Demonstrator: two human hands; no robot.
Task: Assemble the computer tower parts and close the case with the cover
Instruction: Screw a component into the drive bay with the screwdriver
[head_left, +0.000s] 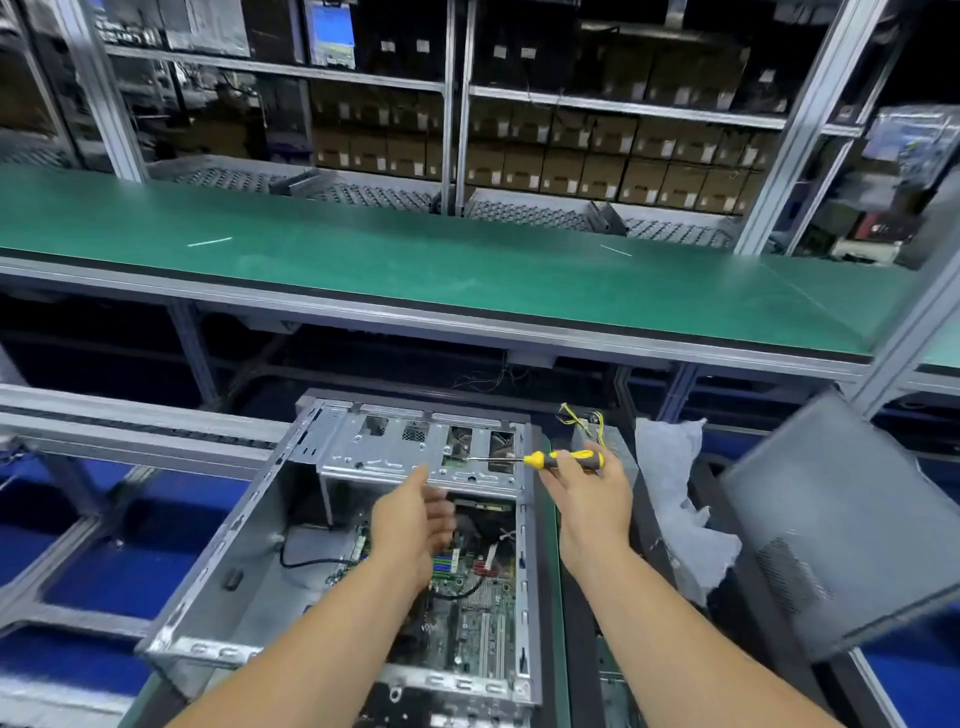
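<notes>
An open computer tower case lies on its side in front of me, its green motherboard exposed. A silver drive cage spans the far end of the case. My right hand grips a yellow and black screwdriver, whose tip points left over the cage. My left hand hovers above the case interior with loosely curved fingers and holds nothing. The grey side cover leans tilted at the right.
A long green workbench runs across beyond the case. Crumpled white plastic wrap lies right of the case, next to a power supply with yellow wires. Metal roller rails run to the left. Shelves of boxes fill the background.
</notes>
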